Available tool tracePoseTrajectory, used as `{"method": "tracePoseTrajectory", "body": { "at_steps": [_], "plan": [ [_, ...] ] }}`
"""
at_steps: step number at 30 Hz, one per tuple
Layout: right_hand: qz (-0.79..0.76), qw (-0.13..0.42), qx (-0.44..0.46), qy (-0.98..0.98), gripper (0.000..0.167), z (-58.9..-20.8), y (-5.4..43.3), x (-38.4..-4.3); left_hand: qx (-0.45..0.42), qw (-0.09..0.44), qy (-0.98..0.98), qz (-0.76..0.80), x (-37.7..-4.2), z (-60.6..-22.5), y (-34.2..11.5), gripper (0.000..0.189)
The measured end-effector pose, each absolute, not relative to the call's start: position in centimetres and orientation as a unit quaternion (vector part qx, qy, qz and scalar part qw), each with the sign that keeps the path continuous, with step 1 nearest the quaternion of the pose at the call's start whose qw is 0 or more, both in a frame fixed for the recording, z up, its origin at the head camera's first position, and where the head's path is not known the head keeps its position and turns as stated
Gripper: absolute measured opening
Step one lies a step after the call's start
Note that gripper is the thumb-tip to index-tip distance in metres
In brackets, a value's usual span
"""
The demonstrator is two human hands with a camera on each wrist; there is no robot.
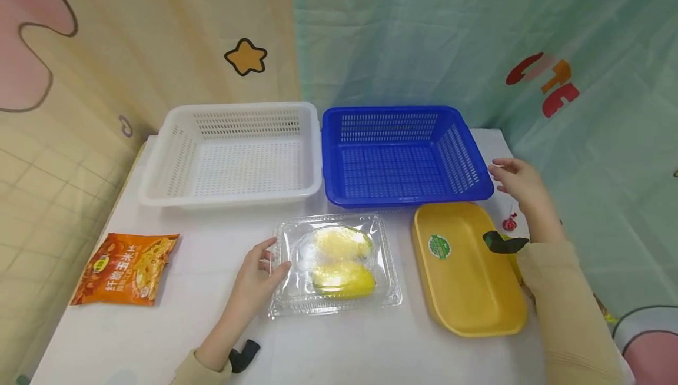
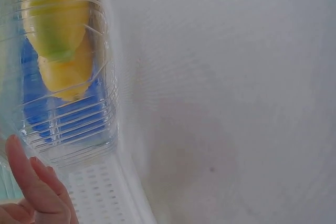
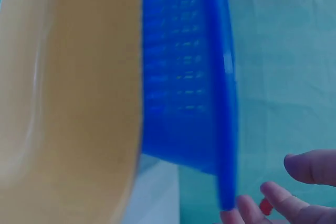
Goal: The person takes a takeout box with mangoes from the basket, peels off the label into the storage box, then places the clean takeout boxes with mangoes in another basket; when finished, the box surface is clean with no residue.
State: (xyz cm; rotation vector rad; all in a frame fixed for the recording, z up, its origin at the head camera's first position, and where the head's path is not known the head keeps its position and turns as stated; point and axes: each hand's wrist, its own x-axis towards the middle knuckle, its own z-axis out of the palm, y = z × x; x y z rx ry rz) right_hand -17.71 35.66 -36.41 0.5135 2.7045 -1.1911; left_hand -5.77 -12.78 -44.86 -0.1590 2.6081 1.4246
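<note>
A clear plastic clamshell box [image 1: 389, 273] with two yellow mangoes [image 1: 344, 279] inside lies on the table. My left hand [image 1: 256, 276] is at the box's left edge, thumb over the rim and fingers fairly straight beside it. In the left wrist view those fingers [image 2: 34, 184] show near a corner of the box. My right hand [image 1: 519, 182] is beside the right rim of the blue basket [image 1: 408, 199], fingers loosely bent and holding nothing. In the right wrist view, its fingertips [image 3: 247, 208] appear close to the basket's rim; contact is unclear.
A white basket [image 1: 230, 199] stands left of the blue one. The yellow tub [image 1: 471, 279] sits in front of the blue basket, under my right forearm. An orange snack bag [image 1: 127, 270] lies at left. A red-wrapped lollipop [image 1: 509, 223] lies below my right hand.
</note>
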Motion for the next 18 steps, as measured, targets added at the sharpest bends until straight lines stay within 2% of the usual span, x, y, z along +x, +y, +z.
{"method": "tracePoseTrajectory", "body": {
  "at_steps": [6,11,18],
  "plan": [
    [-0.41,0.098,0.209,0.883,0.067,-38.8,36.4,-19.6,-0.054,0.085,0.871,0.48,-5.8,-45.0,-12.6,0.062],
    [-0.423,0.096,0.247,0.866,0.068,-40.5,37.6,-21.0,-0.056,0.098,0.877,0.467,-5.9,-44.7,-12.8,0.063],
    [-0.453,0.11,0.249,0.849,0.066,-39.1,36.4,-20.6,-0.037,0.124,0.879,0.459,-5.8,-43.0,-13.6,0.062]
  ]
}}
